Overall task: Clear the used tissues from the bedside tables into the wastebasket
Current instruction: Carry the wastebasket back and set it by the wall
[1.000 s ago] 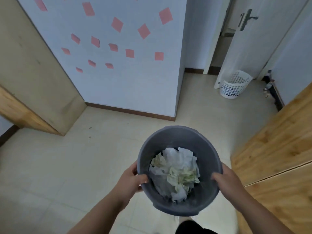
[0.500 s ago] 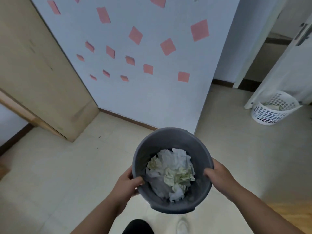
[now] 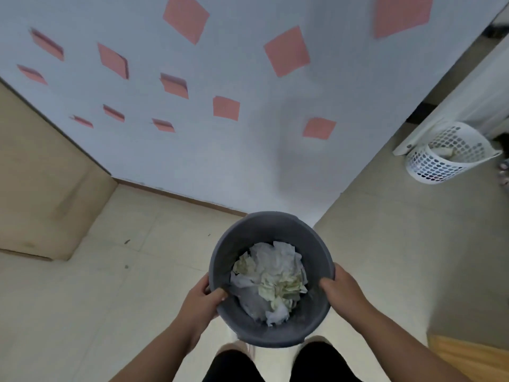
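Note:
A round grey wastebasket point(image 3: 248, 230) is held up in front of me above the tiled floor. Crumpled white and yellowish tissues point(image 3: 271, 277) fill its bottom. My left hand point(image 3: 201, 301) grips the left rim, thumb inside. My right hand point(image 3: 343, 289) grips the right rim, thumb over the edge. No bedside table is in view.
A pale wall with pink paper squares point(image 3: 286, 51) stands straight ahead, very close. A wooden panel point(image 3: 41, 188) rises at the left. At the right, a white perforated basket point(image 3: 446, 155) sits by a white door. A wooden surface corner point(image 3: 468, 354) shows at lower right. My dark-clad legs are below.
The view has closed in on the pink-squared wall and swung left; the wooden furniture at the right has mostly left the frame. Both hands keep the same hold on the wastebasket.

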A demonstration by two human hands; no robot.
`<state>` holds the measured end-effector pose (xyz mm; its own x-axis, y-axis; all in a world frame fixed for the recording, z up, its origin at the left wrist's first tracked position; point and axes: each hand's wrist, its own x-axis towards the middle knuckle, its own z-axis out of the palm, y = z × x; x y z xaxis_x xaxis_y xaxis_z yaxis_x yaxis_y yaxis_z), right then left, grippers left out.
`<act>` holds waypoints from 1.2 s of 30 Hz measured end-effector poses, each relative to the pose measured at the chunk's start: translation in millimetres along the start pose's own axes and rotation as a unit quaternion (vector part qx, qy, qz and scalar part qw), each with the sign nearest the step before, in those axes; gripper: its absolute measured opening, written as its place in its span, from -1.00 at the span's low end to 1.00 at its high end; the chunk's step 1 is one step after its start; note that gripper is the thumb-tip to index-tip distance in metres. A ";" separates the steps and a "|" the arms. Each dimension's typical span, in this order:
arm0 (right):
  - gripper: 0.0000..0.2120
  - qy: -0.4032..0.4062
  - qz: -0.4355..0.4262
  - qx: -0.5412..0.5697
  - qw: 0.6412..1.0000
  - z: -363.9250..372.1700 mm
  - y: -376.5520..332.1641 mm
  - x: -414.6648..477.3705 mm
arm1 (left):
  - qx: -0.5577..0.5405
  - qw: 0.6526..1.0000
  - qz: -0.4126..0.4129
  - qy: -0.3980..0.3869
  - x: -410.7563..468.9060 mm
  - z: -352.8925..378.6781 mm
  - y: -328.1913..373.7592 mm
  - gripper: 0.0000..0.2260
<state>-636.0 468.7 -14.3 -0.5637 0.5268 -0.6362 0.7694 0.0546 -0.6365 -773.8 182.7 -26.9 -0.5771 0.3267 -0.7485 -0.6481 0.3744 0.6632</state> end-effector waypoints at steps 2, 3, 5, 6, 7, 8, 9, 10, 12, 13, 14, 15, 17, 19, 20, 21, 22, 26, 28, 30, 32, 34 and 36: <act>-0.77 0.004 0.018 0.001 1.000 14.4 -4.4 38.9 | 0.013 1.000 -0.014 -0.013 41.5 -6.0 11.9 -0.58; -0.77 0.005 0.026 -0.001 1.000 22.9 -3.4 62.1 | 0.019 1.000 -0.016 -0.017 65.0 -8.4 13.0 -0.58; -0.78 0.006 0.034 -0.014 0.999 40.9 2.9 112.5 | 0.026 0.999 -0.019 -0.018 116.8 -11.8 8.7 -0.55; -0.78 0.003 0.031 -0.025 0.999 51.2 9.1 140.9 | 0.024 0.999 -0.021 -0.017 144.3 -12.6 2.7 -0.54; -0.78 0.000 0.027 -0.035 0.999 62.0 16.9 170.7 | 0.021 0.999 -0.022 -0.016 172.6 -13.5 -4.5 -0.53; -0.77 -0.007 0.023 -0.044 0.999 73.1 26.7 200.7 | 0.019 0.999 -0.024 -0.015 201.0 -13.9 -14.3 -0.52; -0.76 -0.013 0.020 -0.049 0.999 84.4 36.7 231.0 | 0.016 0.999 -0.025 -0.013 229.9 -14.5 -25.1 -0.52; -0.76 -0.015 0.017 -0.052 0.998 96.0 47.5 261.0 | 0.018 0.999 -0.023 -0.013 259.7 -14.8 -36.4 -0.52; -0.74 -0.013 0.012 -0.058 0.998 118.1 71.1 315.0 | 0.022 0.999 -0.023 -0.008 316.0 -13.8 -63.2 -0.51; -0.73 -0.010 0.008 -0.056 0.998 128.0 82.6 340.2 | 0.023 0.999 -0.023 -0.005 343.8 -13.0 -75.1 -0.50; -0.72 -0.010 0.006 -0.055 0.998 137.6 94.4 364.3 | 0.022 0.999 -0.025 -0.002 370.2 -12.5 -87.5 -0.49; -0.72 -0.011 0.007 -0.056 0.998 146.9 106.7 386.7 | 0.024 0.999 -0.029 -0.002 395.3 -12.9 -99.4 -0.48; -0.76 -0.009 0.005 -0.061 0.998 163.1 128.0 428.1 | 0.031 0.999 -0.033 -0.008 444.3 -14.1 -120.1 -0.47; -0.80 -0.006 0.000 -0.063 0.998 176.0 146.9 459.6 | 0.037 0.999 -0.036 -0.014 483.5 -15.2 -136.5 -0.46; -0.79 -0.003 0.000 -0.060 0.998 181.4 154.7 472.7 | 0.040 0.998 -0.036 -0.015 499.9 -15.5 -142.5 -0.47; -0.79 0.000 0.002 -0.055 0.998 185.9 162.0 483.5 | 0.042 0.998 -0.035 -0.015 513.7 -15.0 -148.1 -0.48; -0.79 0.004 0.004 -0.050 0.999 190.1 168.7 493.6 | 0.046 0.998 -0.030 -0.011 525.4 -13.8 -153.2 -0.49; -0.80 0.015 0.050 0.003 0.999 203.9 182.9 515.4 | 0.062 0.998 -0.005 0.027 550.6 -8.2 -170.8 -0.60; -0.81 0.022 0.078 0.045 0.996 205.5 180.3 513.8 | 0.064 0.998 -0.004 0.030 552.0 -9.6 -173.4 -0.63; -0.84 0.023 0.089 0.048 0.995 200.0 173.7 502.6 | 0.054 0.998 -0.015 0.011 542.4 -12.9 -167.5 -0.57; -0.84 0.025 0.095 0.032 0.995 190.7 164.1 481.0 | 0.044 0.999 -0.027 0.016 518.8 -15.5 -153.3 -0.39; -0.75 0.009 0.078 -0.040 0.996 177.6 148.4 448.2 | 0.036 0.998 -0.015 0.056 481.9 -17.6 -132.7 -0.35; -0.54 -0.029 0.029 -0.139 0.989 162.4 127.1 406.4 | 0.022 0.997 0.004 0.078 433.3 -19.2 -107.9 -0.45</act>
<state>-816.1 552.0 -424.5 -0.5259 0.4869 -0.6973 0.8495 0.2610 -0.4585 -963.5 267.2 -422.7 -0.6547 0.1932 -0.7308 -0.6225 0.4106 0.6662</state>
